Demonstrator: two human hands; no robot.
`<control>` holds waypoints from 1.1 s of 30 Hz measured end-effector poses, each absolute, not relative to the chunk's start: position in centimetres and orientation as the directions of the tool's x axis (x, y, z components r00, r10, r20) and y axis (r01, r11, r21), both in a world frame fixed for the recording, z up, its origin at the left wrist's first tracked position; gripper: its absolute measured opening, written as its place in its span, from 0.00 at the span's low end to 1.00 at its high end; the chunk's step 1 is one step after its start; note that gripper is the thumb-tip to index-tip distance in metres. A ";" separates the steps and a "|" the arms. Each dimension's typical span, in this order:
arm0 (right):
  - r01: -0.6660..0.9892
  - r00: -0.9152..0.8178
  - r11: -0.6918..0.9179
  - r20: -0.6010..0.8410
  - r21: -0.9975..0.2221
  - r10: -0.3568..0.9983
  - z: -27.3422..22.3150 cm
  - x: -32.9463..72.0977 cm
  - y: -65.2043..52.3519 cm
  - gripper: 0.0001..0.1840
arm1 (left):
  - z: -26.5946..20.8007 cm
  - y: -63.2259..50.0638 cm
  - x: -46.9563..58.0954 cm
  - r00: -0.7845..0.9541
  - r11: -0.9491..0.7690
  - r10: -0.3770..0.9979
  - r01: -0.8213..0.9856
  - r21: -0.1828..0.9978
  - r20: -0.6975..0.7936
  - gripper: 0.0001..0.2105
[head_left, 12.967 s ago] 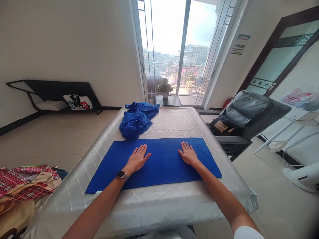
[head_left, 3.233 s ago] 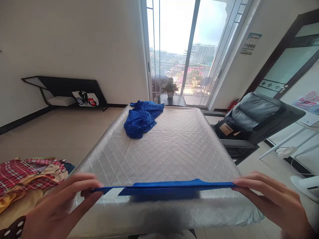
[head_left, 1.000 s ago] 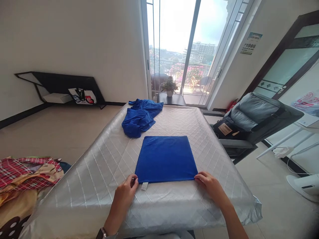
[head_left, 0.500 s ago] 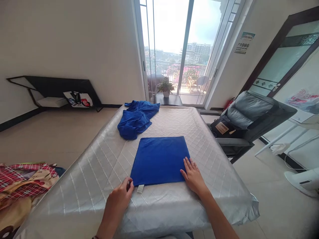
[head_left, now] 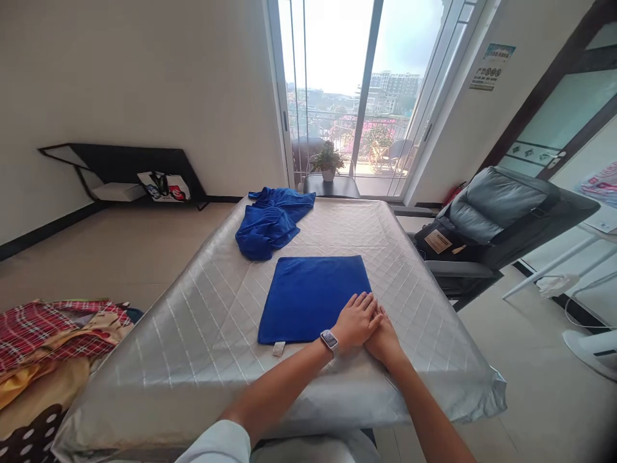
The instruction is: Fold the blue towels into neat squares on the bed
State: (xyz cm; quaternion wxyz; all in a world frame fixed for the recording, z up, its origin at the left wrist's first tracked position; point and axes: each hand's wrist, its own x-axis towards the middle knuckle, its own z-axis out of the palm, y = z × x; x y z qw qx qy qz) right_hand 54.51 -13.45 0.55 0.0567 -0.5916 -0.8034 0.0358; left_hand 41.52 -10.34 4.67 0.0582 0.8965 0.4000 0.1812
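Blue cloth (head_left: 308, 292) lies beneath and leftward of left-hand fingers (head_left: 357, 303), extended flat; right hand (head_left: 387, 339), partly covered, grip indeterminable. Left hand (head_left: 354, 323) has shifted from the cloth's near-left corner.

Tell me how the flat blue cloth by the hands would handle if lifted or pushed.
The flat blue cloth is probably floppy: the similar-looking crumpled blue cloth beyond it slumps in soft folds. It looks thin, so it's likely light for its size. Pushed, it might slide, since the silvery table cover looks shiny.
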 end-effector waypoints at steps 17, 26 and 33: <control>0.973 -0.175 0.164 -0.054 -0.165 0.983 2.1 54.1 -13.3 0.40 | 1.5 -16.4 19.7 0.024 -0.048 0.992 0.982 0.184 0.126 0.41; 0.969 -0.220 0.210 -0.064 -0.129 0.974 5.1 53.2 -8.6 0.39 | 2.1 -16.4 19.6 0.042 -0.058 0.995 0.980 0.189 0.091 0.40; 0.972 -0.164 0.153 -0.047 -0.176 0.985 3.5 52.7 -6.4 0.40 | 2.7 -16.0 19.9 0.051 -0.076 0.987 0.983 0.168 0.150 0.38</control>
